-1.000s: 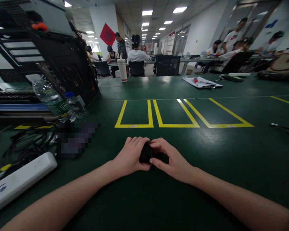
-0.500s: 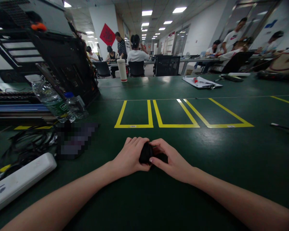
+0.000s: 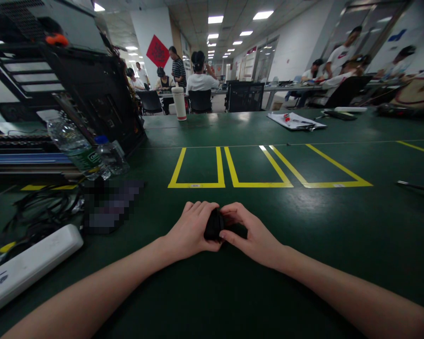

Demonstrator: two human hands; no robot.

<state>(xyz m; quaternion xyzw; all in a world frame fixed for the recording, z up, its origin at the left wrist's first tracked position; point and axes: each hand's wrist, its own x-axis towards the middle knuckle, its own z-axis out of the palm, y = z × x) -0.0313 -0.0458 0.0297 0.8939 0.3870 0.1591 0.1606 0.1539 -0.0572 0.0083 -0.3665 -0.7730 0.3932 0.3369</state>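
Note:
Both hands meet at the middle of the green table, just in front of three yellow taped rectangles. My left hand is curled round a small black object, fingers over its top and thumb beneath. My right hand pinches the same black object from the right side, thumb and fingers closed on it. Most of the object is hidden between the hands, and I cannot make out what it is.
At left lie a white power strip, tangled black cables, two plastic water bottles and a dark open rack. A white bottle and a clipboard with papers sit farther back. Several people sit at distant tables.
Hardly anything: my right fingers shifted slightly on the black object. Both hands stay in the same place.

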